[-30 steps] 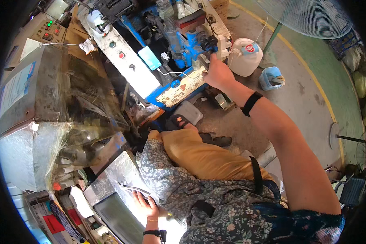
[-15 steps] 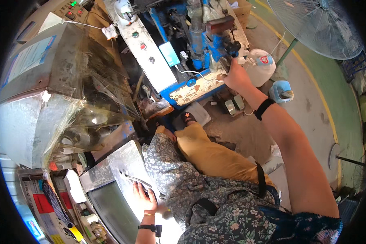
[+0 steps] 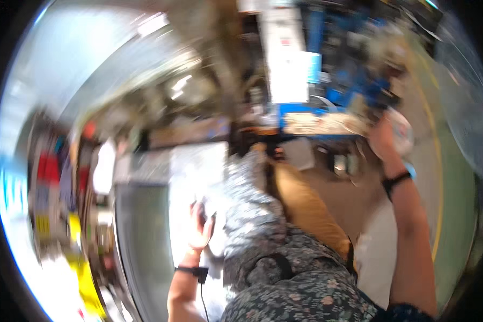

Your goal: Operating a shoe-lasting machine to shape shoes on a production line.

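Blurred workshop, blue machine [image 3: 354, 91] behind | left hand [image 3: 201, 225] laid flat, grip apart, on grey sheet [image 3: 190, 177] | right hand [image 3: 382, 140] raised at machine's ledge [image 3: 322, 123], grip state cannot be told.

A blurred blue machine [image 3: 359, 80] stands beyond a yellow floor line [image 3: 440, 177].

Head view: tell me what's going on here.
The picture is badly motion-blurred. A seated person reaches the right hand up to the edge of a blue machine, beside a pale rounded container; whether it grips anything cannot be told. The left hand rests low on a shiny metal tray by the knee, fingers spread over something small and dark.
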`<action>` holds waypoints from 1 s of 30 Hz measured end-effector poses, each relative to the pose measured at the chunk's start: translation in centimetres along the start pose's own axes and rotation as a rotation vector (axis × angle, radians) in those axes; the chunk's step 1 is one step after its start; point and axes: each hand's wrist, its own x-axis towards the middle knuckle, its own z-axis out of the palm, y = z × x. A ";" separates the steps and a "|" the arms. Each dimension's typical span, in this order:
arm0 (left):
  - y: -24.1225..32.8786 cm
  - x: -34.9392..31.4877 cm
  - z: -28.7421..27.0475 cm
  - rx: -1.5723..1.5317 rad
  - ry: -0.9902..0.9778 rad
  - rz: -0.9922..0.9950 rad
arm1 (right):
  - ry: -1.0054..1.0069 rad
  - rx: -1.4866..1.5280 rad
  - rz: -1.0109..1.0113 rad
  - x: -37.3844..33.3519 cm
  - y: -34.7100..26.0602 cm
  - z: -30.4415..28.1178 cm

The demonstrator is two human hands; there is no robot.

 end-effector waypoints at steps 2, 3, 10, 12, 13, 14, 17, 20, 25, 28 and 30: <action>0.3 -2.7 -1.7 0.131 -0.007 -0.051 | 0.108 -0.243 -0.160 1.8 2.8 1.1; 0.7 -4.8 -2.7 0.185 0.034 -0.129 | 0.066 -0.310 -0.235 3.0 4.3 1.3; 1.9 -25.4 -9.7 0.718 0.296 -0.675 | 0.107 -0.246 -0.044 8.9 7.9 2.2; 2.7 -33.1 -11.7 0.881 0.226 -1.115 | 0.109 -0.213 -0.081 8.6 6.7 2.3; 3.0 -37.0 -13.0 0.961 0.204 -1.258 | 0.104 -0.191 -0.110 8.0 5.9 2.3; 3.5 -40.7 -14.1 1.010 0.151 -1.394 | 0.104 -0.166 -0.142 7.3 5.1 2.1; 4.7 -49.7 -16.3 0.911 0.381 -1.921 | 0.113 -0.085 -0.233 4.2 2.8 1.3; 5.5 -53.3 -17.6 0.090 0.727 -1.592 | 0.128 0.016 -0.288 1.9 0.9 0.2; 8.0 -47.5 -15.5 0.004 0.768 -1.564 | 0.090 0.010 -0.086 1.5 -1.7 -0.5; 11.7 -43.8 -14.2 0.466 0.127 -1.266 | 0.076 -0.015 -0.009 1.2 -2.6 -0.7; 13.4 -43.1 -11.7 0.594 -0.165 -0.700 | 0.088 0.044 -0.025 0.6 -3.1 -0.9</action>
